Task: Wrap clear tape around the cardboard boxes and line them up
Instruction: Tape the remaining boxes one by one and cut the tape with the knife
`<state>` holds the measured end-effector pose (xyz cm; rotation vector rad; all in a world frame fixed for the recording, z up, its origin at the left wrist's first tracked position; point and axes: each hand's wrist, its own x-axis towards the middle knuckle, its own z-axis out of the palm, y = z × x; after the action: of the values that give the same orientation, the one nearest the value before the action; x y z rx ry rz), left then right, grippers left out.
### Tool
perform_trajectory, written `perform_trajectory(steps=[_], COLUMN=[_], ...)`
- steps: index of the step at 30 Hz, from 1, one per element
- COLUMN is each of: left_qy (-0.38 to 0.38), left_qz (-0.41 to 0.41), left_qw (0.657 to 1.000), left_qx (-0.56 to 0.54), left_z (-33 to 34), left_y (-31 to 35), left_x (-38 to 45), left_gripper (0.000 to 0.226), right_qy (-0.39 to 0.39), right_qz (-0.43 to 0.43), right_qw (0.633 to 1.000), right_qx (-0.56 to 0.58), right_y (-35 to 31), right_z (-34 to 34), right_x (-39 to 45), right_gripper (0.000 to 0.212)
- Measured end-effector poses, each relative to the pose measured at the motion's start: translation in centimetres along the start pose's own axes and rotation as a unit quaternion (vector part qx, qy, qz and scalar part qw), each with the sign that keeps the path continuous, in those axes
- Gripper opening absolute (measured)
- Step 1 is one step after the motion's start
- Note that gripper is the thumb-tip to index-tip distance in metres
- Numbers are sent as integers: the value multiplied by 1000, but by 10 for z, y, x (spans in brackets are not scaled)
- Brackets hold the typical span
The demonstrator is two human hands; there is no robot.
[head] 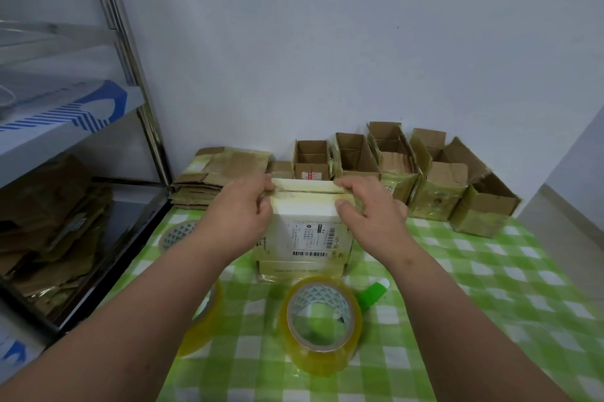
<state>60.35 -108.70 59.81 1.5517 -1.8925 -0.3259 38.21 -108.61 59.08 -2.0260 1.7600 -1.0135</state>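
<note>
Gripping the white, label-faced cardboard box [305, 231] by its upper corners, left hand [243, 205] and right hand [369, 208] each curling fingers and thumb over the tape-covered top edge, long axis of that edge running left to right between them, both hands equally near. Standing upright on the green-and-white checked tablecloth [474, 287], just ahead of the yellowish clear tape roll [322, 316] and well short of the row of open brown cardboard boxes [392, 172] lining the pale wall. Flanking all this: metal shelving [137, 81] at left, holding flattened cardboard.
</note>
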Motion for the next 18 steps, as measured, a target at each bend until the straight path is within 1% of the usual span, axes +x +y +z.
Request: perform_trajectory(steps=[3,5,9,13,15,18], left_qy=[-14,-18,-27,-42,-34,-20], left_qz=[26,37,31,20,15,33], left_qw=[999,999,998,994,992,988], left_qx=[13,24,56,104,119,152], left_z=[0,2,1,0,1,3], left_y=[-2,-7,-5,1,3,7], left_x=[-2,-2,0,-7,-12,-17], left_gripper=[45,43,36,48,50,52], right_qy=[3,7,18,8,20,49], right_qz=[-1,-6,-6,7,3,-11], right_qw=[1000,999,997,994,992,992], right_qx=[-15,-32,-69,-113,-126,-117], right_y=[2,2,-2,-3,-1,-2], right_z=[3,4,4,3,5,10], right_x=[-1,-1,0,-5,-11,-19], right_gripper=[22,21,22,32,39,45])
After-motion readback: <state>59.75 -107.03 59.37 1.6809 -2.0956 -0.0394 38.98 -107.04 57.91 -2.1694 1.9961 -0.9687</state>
